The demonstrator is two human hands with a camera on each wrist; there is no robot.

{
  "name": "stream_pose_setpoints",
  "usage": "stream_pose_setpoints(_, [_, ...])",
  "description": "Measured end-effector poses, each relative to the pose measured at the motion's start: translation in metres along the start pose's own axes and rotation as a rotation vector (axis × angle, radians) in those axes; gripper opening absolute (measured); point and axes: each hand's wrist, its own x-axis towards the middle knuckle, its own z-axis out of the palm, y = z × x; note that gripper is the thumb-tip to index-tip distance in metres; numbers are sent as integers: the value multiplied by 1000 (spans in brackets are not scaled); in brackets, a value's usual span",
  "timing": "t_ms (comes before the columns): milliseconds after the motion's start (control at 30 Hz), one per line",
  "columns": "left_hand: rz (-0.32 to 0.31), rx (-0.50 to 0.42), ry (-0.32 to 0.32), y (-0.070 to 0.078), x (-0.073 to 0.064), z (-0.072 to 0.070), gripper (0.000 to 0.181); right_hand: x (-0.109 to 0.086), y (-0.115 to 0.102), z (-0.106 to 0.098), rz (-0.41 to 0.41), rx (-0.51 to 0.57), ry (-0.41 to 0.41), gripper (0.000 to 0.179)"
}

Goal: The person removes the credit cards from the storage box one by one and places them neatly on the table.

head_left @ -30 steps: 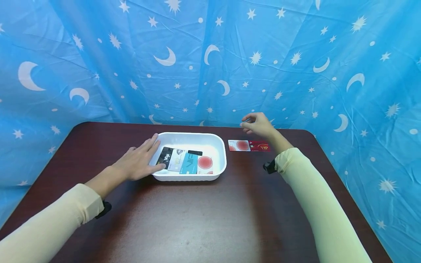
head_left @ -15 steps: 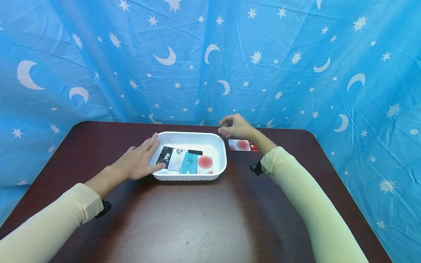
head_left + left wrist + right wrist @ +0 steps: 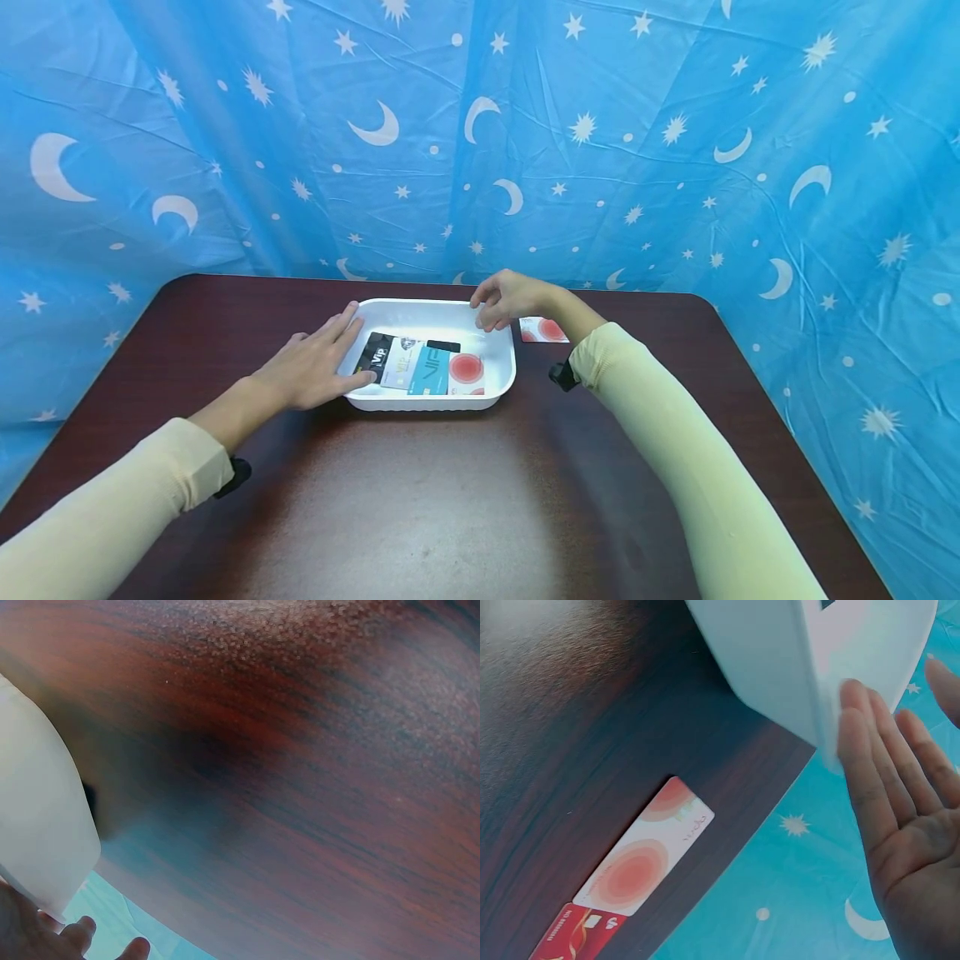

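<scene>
My left hand (image 3: 313,367) lies flat over the left rim of a white plastic tray (image 3: 495,400), fingers along the edge and thumb reaching inside. Inside lie several overlapping cards: a black VIP card (image 3: 375,354), a silver-grey one (image 3: 400,363), a blue one (image 3: 431,371), a white one with a red circle (image 3: 465,368) and another black one (image 3: 444,345). My right hand (image 3: 510,298) hangs over the tray's back right corner. In the right wrist view its thumb stands apart from loosely bent fingers (image 3: 881,772), and no card shows between them.
Right of the tray, a white card with red circles (image 3: 634,866) lies on the dark wooden table (image 3: 420,500). A red card (image 3: 577,930) adjoins it; my right forearm hides that one in the head view. A blue star-and-moon curtain (image 3: 427,167) hangs behind.
My right hand has moved left and slightly down, from above the red card to the tray's back right corner. The left hand and the cards in the tray have stayed put.
</scene>
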Motion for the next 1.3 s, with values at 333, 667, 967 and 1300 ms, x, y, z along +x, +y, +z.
stream_pose_setpoints(333, [3,4,8,-1,1,1,92,10,-10,5,112,-25,-91,40])
stream_pose_setpoints(667, [1,2,6,-2,2,1,92,19,-18,9,209,-98,-99,38])
stream_pose_setpoints(967, [-4,-1,-4,-3,2,2,93,27,-27,18,259,-131,-148,39])
stream_pose_setpoints(1300, [-2,-5,-2,-3,1,2,93,33,-28,30,267,-205,-175,35])
